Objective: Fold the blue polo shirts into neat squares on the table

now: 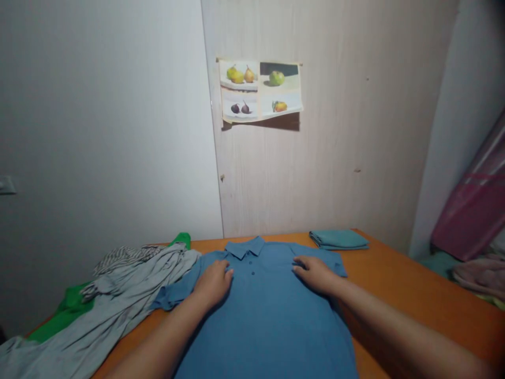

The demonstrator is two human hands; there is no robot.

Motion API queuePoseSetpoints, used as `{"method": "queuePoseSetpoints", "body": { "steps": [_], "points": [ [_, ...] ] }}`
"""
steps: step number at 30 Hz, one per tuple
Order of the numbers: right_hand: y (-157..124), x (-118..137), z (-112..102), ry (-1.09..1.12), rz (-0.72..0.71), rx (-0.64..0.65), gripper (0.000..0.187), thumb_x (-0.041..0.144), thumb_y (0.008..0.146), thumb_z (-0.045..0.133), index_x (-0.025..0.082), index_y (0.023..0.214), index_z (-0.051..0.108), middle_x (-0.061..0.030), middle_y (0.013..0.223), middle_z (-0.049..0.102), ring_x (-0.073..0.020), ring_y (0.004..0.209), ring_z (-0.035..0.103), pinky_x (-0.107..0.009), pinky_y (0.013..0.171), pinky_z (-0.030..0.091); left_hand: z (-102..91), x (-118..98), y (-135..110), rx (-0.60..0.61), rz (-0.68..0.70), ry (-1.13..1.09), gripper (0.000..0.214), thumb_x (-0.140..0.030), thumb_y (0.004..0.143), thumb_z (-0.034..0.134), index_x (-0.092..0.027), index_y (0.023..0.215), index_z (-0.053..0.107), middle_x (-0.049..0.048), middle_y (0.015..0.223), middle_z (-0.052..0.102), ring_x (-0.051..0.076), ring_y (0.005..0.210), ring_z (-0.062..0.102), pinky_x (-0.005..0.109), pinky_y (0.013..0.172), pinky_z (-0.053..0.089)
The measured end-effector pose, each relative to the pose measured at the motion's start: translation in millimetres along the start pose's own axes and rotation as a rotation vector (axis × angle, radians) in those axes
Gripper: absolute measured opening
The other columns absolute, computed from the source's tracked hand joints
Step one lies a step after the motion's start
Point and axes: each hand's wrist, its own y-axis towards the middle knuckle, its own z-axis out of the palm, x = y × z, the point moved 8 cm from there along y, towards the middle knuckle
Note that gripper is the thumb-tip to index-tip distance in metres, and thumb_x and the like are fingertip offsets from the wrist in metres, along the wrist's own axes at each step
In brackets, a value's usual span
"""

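Note:
A blue polo shirt (268, 316) lies spread flat, front up, on an orange table (414, 295), collar toward the wall. My left hand (213, 281) rests palm down on the shirt's left chest near the shoulder, fingers lying flat and together. My right hand (315, 273) lies palm down on the right chest area, fingers stretched out toward the button placket. Neither hand holds anything.
A heap of grey, striped and green clothes (110, 295) lies on the table's left side. A folded teal garment (339, 239) sits at the back right. A fruit poster (260, 89) hangs on the wall. Pink fabric (473, 210) is at the far right.

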Motion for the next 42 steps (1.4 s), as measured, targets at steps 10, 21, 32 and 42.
{"method": "queuePoseSetpoints", "body": {
  "steps": [10, 21, 32, 42],
  "points": [
    [-72.4, -26.7, 40.7, -0.268, 0.025, 0.137, 0.070, 0.062, 0.097, 0.033, 0.022, 0.153, 0.041, -0.0102, 0.161, 0.032, -0.0324, 0.151, 0.022, -0.054, 0.121, 0.014, 51.4, -4.5, -37.2, 0.263, 0.067, 0.036, 0.080, -0.070, 0.094, 0.023, -0.022, 0.157, 0.032, 0.0105, 0.166, 0.020, 0.034, 0.153, 0.012, 0.057, 0.121, 0.011],
    [-92.4, -78.8, -15.1, -0.470, 0.235, 0.126, 0.062, 0.055, 0.089, 0.046, 0.018, 0.136, 0.063, -0.0176, 0.145, 0.054, -0.0382, 0.137, 0.046, -0.060, 0.115, 0.026, 43.8, 2.1, 8.5, 0.225, -0.001, 0.082, 0.078, -0.068, 0.093, 0.027, -0.016, 0.148, 0.046, 0.0178, 0.158, 0.037, 0.035, 0.146, 0.033, 0.057, 0.114, 0.029],
    [15.2, 1.9, -5.7, -0.221, 0.022, 0.035, 0.040, 0.046, 0.088, 0.056, 0.021, 0.112, 0.076, -0.0153, 0.115, 0.074, -0.0348, 0.108, 0.066, -0.045, 0.092, 0.048, 41.0, -1.6, 75.7, 0.043, -0.073, 0.160, 0.045, -0.049, 0.092, 0.044, -0.022, 0.119, 0.068, 0.0142, 0.133, 0.063, 0.033, 0.123, 0.057, 0.047, 0.099, 0.045],
    [120.8, 37.5, 25.5, -0.071, 0.018, -0.044, 0.031, 0.045, 0.089, 0.058, 0.019, 0.086, 0.076, -0.0145, 0.090, 0.074, -0.0279, 0.086, 0.068, -0.037, 0.078, 0.048, 32.1, 28.2, 108.4, -0.173, -0.285, 0.102, 0.044, -0.036, 0.098, 0.031, -0.019, 0.112, 0.068, 0.0168, 0.120, 0.069, 0.034, 0.114, 0.060, 0.050, 0.092, 0.043]
  ]
}}
